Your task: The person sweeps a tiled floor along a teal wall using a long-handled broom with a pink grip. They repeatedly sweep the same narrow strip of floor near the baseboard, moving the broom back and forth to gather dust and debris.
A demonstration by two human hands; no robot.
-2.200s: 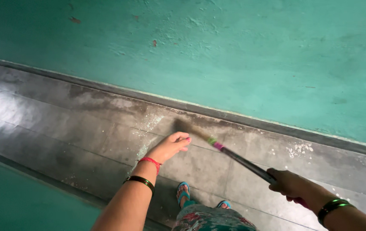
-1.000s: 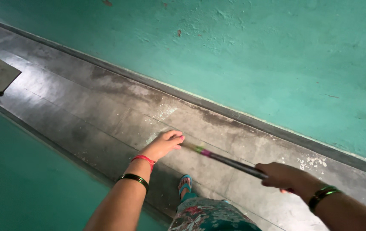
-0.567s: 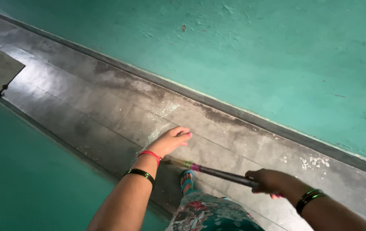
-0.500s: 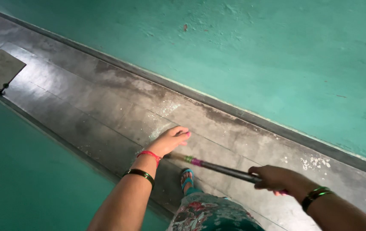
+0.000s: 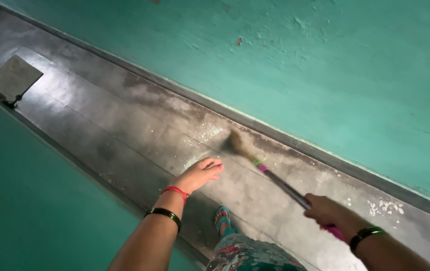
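Grey, dusty floor (image 5: pixel 124 125) runs as a narrow strip between two teal walls (image 5: pixel 325 75), and the person works along it with a broom (image 5: pixel 255 160). The right hand (image 5: pixel 325 211) wraps the dark handle near its pink end, fingers curled tight around it, so the shaft angles up and away from the knuckles toward the far wall. Its brush head sits blurred well beyond the fingertips, low against the floor by the wall's dark base, where pale dust lies. The left hand (image 5: pixel 197 174) holds nothing: fingers loosely spread, palm down, hovering just beside the shaft, likely for balance. Below the wrists, a sandalled foot (image 5: pixel 221 218) stands on the strip. A square plate (image 5: pixel 14 78) lies far off to the left.
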